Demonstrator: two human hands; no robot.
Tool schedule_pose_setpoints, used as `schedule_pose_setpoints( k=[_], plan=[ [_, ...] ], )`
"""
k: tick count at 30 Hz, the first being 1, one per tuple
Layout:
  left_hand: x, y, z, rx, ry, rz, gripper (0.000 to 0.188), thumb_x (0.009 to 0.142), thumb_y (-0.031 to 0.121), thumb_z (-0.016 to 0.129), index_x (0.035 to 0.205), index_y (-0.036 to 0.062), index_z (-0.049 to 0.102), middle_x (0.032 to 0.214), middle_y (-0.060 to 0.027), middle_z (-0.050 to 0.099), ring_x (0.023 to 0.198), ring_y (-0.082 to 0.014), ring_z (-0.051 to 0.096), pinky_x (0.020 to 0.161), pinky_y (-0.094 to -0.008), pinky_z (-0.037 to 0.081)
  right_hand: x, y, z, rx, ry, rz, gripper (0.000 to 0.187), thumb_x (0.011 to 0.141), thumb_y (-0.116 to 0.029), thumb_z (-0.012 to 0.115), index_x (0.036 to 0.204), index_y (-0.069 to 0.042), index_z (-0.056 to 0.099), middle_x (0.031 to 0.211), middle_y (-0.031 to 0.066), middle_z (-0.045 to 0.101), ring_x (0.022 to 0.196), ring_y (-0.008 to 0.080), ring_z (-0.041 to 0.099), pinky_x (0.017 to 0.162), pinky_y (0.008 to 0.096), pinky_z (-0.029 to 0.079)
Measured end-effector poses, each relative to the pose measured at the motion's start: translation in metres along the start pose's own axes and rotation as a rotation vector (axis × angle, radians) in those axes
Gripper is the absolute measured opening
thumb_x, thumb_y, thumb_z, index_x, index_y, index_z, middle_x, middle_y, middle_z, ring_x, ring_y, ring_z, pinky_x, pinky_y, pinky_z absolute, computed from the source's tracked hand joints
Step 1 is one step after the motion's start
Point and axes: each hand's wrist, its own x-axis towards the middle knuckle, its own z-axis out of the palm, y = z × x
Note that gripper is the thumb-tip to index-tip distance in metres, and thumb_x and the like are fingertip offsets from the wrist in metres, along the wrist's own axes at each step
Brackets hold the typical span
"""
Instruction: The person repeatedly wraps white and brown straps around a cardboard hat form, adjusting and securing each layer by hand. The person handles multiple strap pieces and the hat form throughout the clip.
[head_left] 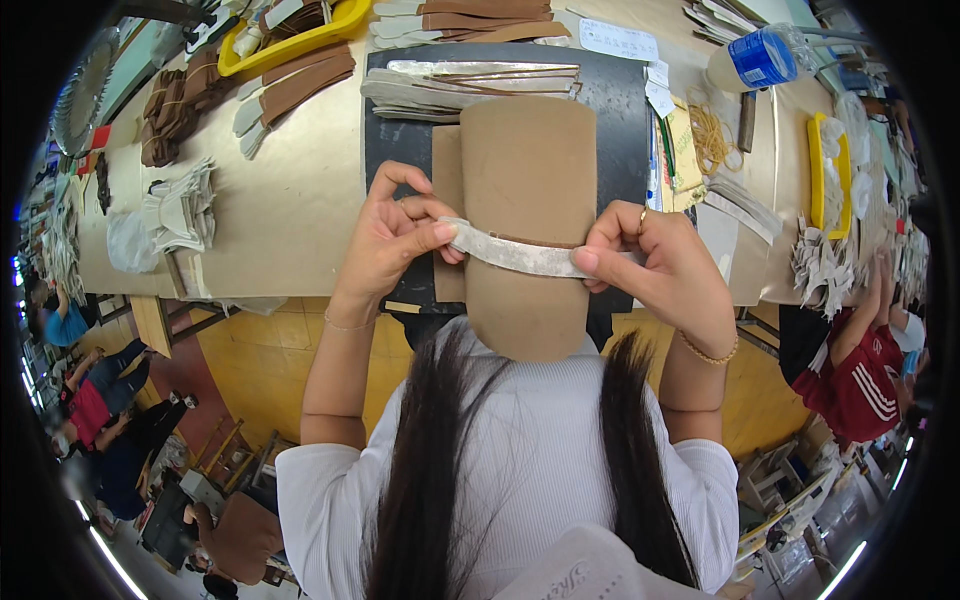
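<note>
Between both hands stretches a narrow, curved grey-white strip (pixel 525 257) with a brown edge along its far side. My left hand (pixel 395 235) pinches its left end between thumb and fingers. At the other end, my right hand (pixel 655 260) is closed on it in the same way, thumb on top. Beneath the strip lies a long brown rounded form (pixel 530 165), which reaches over the table's near edge toward me. A flat brown board (pixel 447 190) shows under its left side. Both rest on a black mat (pixel 410 120).
Stacked strips (pixel 430 90) lie at the mat's far end, with brown pieces (pixel 310 85) and grey pieces (pixel 180 210) to the left. On the right are a bottle (pixel 755 60), rubber bands (pixel 712 140) and a yellow tray (pixel 830 175). A person in red (pixel 850 370) is at the far right.
</note>
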Motion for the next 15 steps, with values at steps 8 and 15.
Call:
schedule_pose_setpoints(
  k=[8, 15],
  plan=[
    [0.002, -0.003, -0.004, -0.026, -0.043, 0.006, 0.038, 0.083, -0.002, 0.061, 0.106, 0.0081, 0.034, 0.08, -0.0175, 0.063, 0.069, -0.0203, 0.064, 0.062, -0.0291, 0.054, 0.001, 0.004, 0.003, -0.032, 0.05, 0.009, 0.023, 0.082, -0.018, 0.069, 0.075, -0.001, 0.054, 0.068, -0.0006, 0.057, 0.062, 0.0048, 0.055, 0.058, 0.0177, 0.044],
    [0.0, -0.001, -0.003, -0.034, -0.015, 0.01, 0.04, 0.082, -0.003, 0.062, 0.107, 0.0075, 0.033, 0.081, -0.0184, 0.063, 0.068, -0.0216, 0.064, 0.061, -0.0295, 0.054, 0.0, 0.019, 0.004, 0.003, 0.12, -0.062, 0.026, 0.078, -0.025, 0.072, 0.075, -0.002, 0.06, 0.06, 0.0006, 0.059, 0.052, 0.0031, 0.05, 0.047, 0.0183, 0.038]
  ],
)
